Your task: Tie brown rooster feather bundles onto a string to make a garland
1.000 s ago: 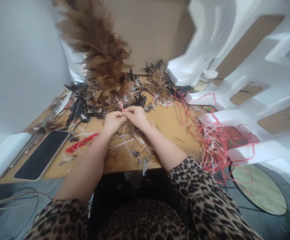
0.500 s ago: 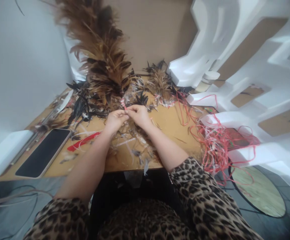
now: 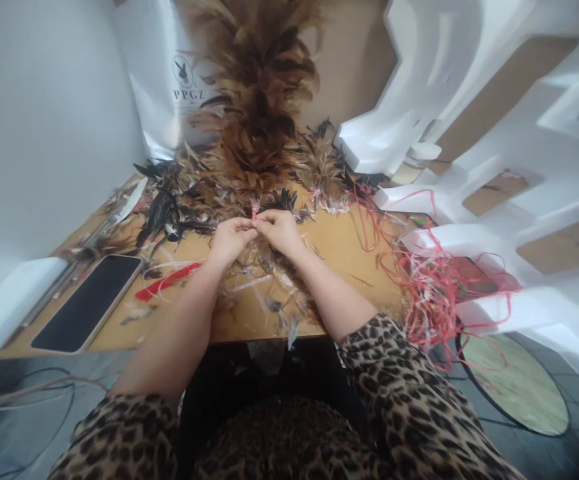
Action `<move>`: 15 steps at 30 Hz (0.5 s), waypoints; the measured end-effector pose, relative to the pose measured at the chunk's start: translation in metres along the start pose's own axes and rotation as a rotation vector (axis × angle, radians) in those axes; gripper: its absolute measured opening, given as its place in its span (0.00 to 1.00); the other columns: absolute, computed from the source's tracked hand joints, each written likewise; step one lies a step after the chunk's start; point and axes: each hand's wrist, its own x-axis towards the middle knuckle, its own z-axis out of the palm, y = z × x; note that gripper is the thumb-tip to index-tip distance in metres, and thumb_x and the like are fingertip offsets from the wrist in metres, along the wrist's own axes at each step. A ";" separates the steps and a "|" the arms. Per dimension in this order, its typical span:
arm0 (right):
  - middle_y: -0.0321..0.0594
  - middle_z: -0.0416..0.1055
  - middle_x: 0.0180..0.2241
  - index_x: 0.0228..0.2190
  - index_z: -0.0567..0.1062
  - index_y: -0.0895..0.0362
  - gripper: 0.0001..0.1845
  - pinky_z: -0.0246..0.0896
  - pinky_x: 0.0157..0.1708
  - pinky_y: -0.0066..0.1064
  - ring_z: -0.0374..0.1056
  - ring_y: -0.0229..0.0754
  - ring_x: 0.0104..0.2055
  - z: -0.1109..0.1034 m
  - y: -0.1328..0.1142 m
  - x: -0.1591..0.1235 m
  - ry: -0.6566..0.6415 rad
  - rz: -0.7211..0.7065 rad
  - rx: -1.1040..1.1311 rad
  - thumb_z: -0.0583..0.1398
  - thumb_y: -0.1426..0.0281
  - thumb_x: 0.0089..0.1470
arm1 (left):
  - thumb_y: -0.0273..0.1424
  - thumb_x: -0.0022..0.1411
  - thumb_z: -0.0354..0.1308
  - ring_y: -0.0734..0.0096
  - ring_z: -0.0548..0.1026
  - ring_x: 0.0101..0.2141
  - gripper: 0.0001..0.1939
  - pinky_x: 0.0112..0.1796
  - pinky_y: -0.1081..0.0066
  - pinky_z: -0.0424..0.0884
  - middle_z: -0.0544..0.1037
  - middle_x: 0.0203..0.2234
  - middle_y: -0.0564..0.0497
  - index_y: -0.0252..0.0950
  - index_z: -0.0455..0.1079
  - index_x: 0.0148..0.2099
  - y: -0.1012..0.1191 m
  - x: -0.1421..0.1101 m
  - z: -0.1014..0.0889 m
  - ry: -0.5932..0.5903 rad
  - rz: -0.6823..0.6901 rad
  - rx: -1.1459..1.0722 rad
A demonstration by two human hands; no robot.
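A long brown feather duster head [image 3: 259, 120] rises away from me, its lower tip wound with pink string [image 3: 254, 208]. My left hand [image 3: 232, 241] pinches that bound tip between thumb and fingers. Right against it, my right hand [image 3: 280, 233] pinches the same tip, and the fingertips of both hands nearly touch. The fingers hide the very end of the binding. Black feathers [image 3: 159, 217] and brown feathers lie on the table left of the duster. Beyond my right hand sits another bunch of brown feathers [image 3: 319, 160].
A phone [image 3: 89, 303] and a white box [image 3: 16, 303] lie on the left of the wooden table [image 3: 339, 240]. A red strip [image 3: 168, 280] lies near my left forearm. Tangled pink string [image 3: 434, 287] hangs over white foam pieces [image 3: 509, 307] at right. A lidded jar [image 3: 419, 157] stands behind.
The duster has swung from leaning left to nearly upright, uncovering a white bag with printing behind it. Both hands keep their pinch on its tip and have shifted slightly right.
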 end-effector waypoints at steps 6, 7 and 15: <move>0.35 0.71 0.20 0.28 0.78 0.63 0.10 0.58 0.25 0.24 0.65 0.33 0.22 -0.005 0.000 -0.002 -0.063 0.018 0.025 0.61 0.68 0.48 | 0.37 0.41 0.66 0.81 0.61 0.14 0.14 0.17 0.78 0.53 0.71 0.13 0.52 0.30 0.74 0.27 -0.002 0.000 -0.007 -0.148 -0.050 -0.019; 0.36 0.72 0.21 0.28 0.78 0.63 0.09 0.58 0.26 0.24 0.65 0.34 0.23 -0.005 0.001 -0.002 -0.057 0.015 -0.007 0.61 0.68 0.48 | 0.37 0.40 0.67 0.81 0.61 0.14 0.14 0.16 0.78 0.53 0.71 0.13 0.53 0.31 0.73 0.26 -0.004 0.001 -0.006 -0.124 -0.048 -0.021; 0.37 0.75 0.26 0.28 0.79 0.60 0.08 0.59 0.29 0.25 0.67 0.36 0.28 0.003 0.004 -0.002 0.030 -0.008 -0.182 0.62 0.69 0.47 | 0.32 0.37 0.68 0.79 0.65 0.18 0.13 0.21 0.78 0.59 0.71 0.15 0.55 0.33 0.67 0.22 -0.015 0.003 0.006 0.080 0.079 0.038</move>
